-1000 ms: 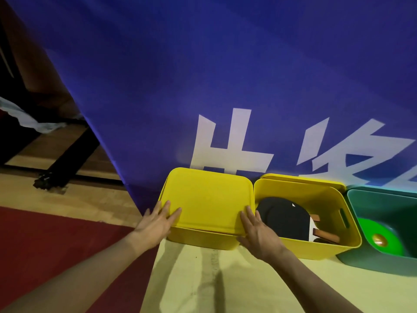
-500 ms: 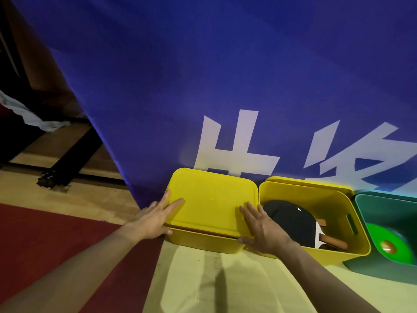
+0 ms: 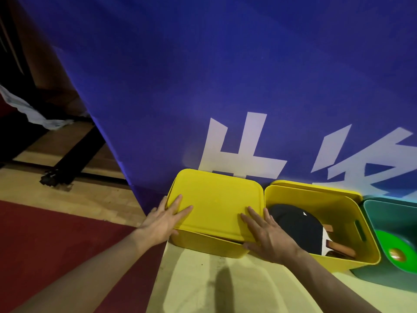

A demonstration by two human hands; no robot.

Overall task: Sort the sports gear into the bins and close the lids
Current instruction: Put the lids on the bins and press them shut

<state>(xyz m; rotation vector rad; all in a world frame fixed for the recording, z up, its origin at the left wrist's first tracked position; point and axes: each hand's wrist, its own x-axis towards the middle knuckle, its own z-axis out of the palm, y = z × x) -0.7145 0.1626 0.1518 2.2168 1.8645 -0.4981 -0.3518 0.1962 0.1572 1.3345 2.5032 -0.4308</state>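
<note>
Head view: both hands flat, fingers spread, on the yellow lid [image 3: 216, 199] of the left bin [image 3: 209, 246]; left hand [image 3: 163, 222] at its left edge, right hand [image 3: 268, 236] at its near-right corner. Lid looks light, stiff, slick plastic; near edge sits slightly proud, so press the corners.

Pale floor [image 3: 203, 288] (red mat [image 3: 56, 240] alongside) under two yellow bins [image 3: 209, 246], perhaps a green one [image 3: 388, 279].
</note>
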